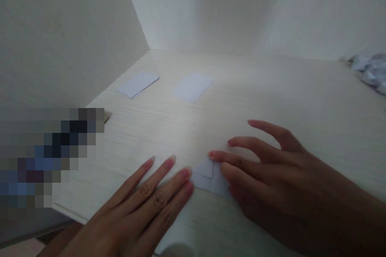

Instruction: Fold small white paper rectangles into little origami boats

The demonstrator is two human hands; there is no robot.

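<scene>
A small piece of white paper (211, 186) lies on the table between my hands, with one corner folded over into a triangle. My left hand (141, 204) rests flat, its fingers stretched out, and its fingertips touch the paper's left edge. Over the right side of the paper is my right hand (265, 172), fingers spread, the index fingertip on the top of the folded flap. The right thumb and part of the paper are hidden under that hand.
Two white paper pieces lie farther back, a left sheet (139, 84) and a middle sheet (193, 86). Crumpled paper (369, 72) is piled at the far right. Pale walls (235, 12) stand behind and to the left of the table (144, 128). A blurred-out patch covers the left edge.
</scene>
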